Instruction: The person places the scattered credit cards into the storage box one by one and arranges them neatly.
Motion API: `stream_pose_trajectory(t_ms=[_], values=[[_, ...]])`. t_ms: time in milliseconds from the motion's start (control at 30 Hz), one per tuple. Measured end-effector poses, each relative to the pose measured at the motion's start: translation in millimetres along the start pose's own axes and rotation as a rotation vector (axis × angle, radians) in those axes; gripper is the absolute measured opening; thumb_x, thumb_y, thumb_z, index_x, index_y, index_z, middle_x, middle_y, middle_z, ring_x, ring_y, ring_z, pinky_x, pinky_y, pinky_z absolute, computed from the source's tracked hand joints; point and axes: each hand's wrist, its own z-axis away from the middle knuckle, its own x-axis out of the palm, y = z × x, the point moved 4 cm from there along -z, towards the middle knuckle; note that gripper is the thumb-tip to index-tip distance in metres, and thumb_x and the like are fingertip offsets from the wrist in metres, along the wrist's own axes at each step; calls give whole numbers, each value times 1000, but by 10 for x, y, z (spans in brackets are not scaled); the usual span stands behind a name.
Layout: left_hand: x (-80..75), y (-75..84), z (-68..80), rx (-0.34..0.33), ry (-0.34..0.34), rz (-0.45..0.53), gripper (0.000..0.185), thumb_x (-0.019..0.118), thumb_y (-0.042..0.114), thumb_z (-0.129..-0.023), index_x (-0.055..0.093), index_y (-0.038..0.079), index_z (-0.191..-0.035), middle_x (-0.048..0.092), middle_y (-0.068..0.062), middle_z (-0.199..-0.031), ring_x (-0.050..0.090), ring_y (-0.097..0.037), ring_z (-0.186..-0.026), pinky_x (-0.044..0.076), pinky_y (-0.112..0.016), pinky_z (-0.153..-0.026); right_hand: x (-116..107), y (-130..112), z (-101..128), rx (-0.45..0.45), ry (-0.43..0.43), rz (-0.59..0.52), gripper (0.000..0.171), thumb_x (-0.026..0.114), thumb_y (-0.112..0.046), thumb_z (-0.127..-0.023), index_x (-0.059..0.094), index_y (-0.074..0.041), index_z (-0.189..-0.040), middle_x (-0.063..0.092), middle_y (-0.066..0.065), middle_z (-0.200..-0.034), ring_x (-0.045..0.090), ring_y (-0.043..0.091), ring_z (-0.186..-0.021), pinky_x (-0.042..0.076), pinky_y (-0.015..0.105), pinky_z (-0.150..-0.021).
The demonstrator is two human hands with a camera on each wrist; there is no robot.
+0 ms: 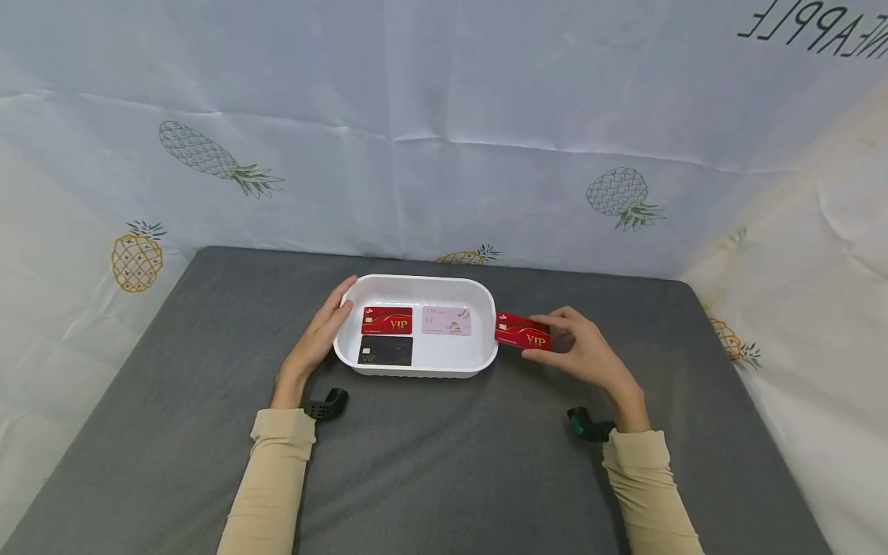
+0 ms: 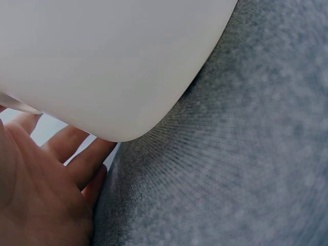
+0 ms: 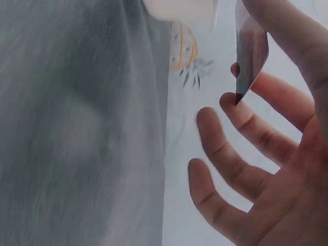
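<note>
Keep the red VIP card level and carry it over the right rim of the white tray. The right hand pinches the card just outside that rim. The left hand, fingers straight, rests against the tray's left wall on the worktop.

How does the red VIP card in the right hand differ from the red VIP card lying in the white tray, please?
The held red card is pinched by the right hand outside the white tray, at its right rim; the tray's red card lies flat inside, untouched. The held card sits slightly skewed, the tray's card squarer to the rim. Both are red with gold VIP lettering.
</note>
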Motion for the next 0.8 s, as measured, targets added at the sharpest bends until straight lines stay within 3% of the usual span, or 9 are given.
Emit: stream_pose_trajectory(t_ms=[300, 633, 800], values=[[8, 18, 5, -20, 5, 3, 57, 37, 27, -111, 23, 12, -164, 18, -12, -172, 13, -32, -160, 7, -60, -130, 207, -318, -233, -25, -57, -15, 60, 88, -28, -81, 68, -5, -133, 61, 13, -116, 57, 35, -107, 56, 46, -82], [5, 10, 6, -12, -4, 7, 57, 37, 26, -111, 22, 12, -164, 18, -12, -172, 14, -31, -159, 7, -59, -130, 396, -522, -353, -23, -81, 12, 63, 87, -32, -82, 66, -5, -135, 59, 12, -115, 55, 28, -105, 52, 33, -79], [-1, 3, 7, -10, -5, 7, 56, 37, 26, -111, 22, 12, -164, 18, -13, -171, 14, -32, -159, 8, -59, -130, 426, -627, -347, -25, -56, 17, 64, 89, -28, -80, 66, -5, -135, 59, 12, -117, 55, 29, -107, 53, 36, -82]])
